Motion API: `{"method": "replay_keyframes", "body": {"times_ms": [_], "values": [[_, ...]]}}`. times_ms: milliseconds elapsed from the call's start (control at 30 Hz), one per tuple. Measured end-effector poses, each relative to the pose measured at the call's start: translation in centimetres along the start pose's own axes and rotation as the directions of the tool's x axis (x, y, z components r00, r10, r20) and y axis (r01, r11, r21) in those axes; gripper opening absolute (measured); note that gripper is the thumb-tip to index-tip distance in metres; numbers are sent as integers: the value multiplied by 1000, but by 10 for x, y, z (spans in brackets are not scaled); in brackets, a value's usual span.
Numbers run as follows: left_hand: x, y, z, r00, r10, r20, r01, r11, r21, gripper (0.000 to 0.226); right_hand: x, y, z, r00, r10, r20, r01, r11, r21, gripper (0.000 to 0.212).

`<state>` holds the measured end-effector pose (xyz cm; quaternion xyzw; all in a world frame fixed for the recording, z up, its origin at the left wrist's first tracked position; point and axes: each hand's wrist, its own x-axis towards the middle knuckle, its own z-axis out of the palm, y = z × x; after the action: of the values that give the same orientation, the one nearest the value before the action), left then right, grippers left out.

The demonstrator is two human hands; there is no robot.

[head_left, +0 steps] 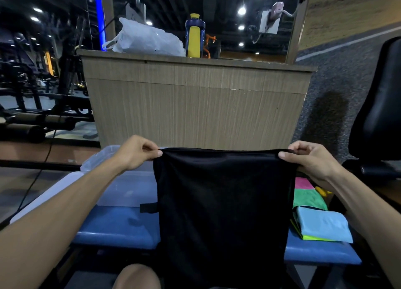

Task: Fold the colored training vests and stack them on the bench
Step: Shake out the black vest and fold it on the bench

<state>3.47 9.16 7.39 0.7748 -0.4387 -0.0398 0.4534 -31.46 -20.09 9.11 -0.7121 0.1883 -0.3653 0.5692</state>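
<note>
A black vest [221, 212] hangs flat in front of me, held up over the blue bench [117, 228]. My left hand [136, 152] pinches its top left corner and my right hand [312, 158] pinches the top right corner, the top edge stretched taut between them. On the bench to the right lies a folded stack with a light blue vest [323, 225] on top of a neon yellow one [312, 237]. Behind that stack lie a green vest [309, 198] and a pink one [303, 183], partly hidden by the black vest and my right arm.
A clear plastic bin [121, 186] sits on the bench's left side. Beyond the bench stands a wooden counter [195, 106] carrying a white plastic bag [147, 39] and a yellow-and-blue bottle [194, 36]. A black chair [382, 106] is at right, gym equipment [32, 115] at left.
</note>
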Motion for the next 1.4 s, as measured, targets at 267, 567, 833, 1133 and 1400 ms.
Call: {"method": "replay_keyframes", "body": {"times_ms": [267, 567, 833, 1133, 1400], "values": [[5, 11, -2, 969, -197, -146, 106, 874, -474, 21, -2, 13, -14, 994, 51, 93, -64, 988, 141, 62], [9, 20, 2, 960, -51, -277, -8, 978, -210, 20, 3, 23, -7, 999, 27, -35, -26, 999, 36, 64], [5, 23, -5, 998, -59, 30, 61, 997, -54, 23, -6, 24, -7, 981, 153, 121, -126, 970, -208, 9], [-14, 32, -36, 903, 68, 425, 218, 779, -588, 37, -17, 21, -24, 966, 86, 243, -163, 935, 316, 29], [8, 32, -28, 981, 11, 196, 139, 666, -733, 43, -2, 34, -18, 977, 73, 200, -126, 955, 267, 50]]}}
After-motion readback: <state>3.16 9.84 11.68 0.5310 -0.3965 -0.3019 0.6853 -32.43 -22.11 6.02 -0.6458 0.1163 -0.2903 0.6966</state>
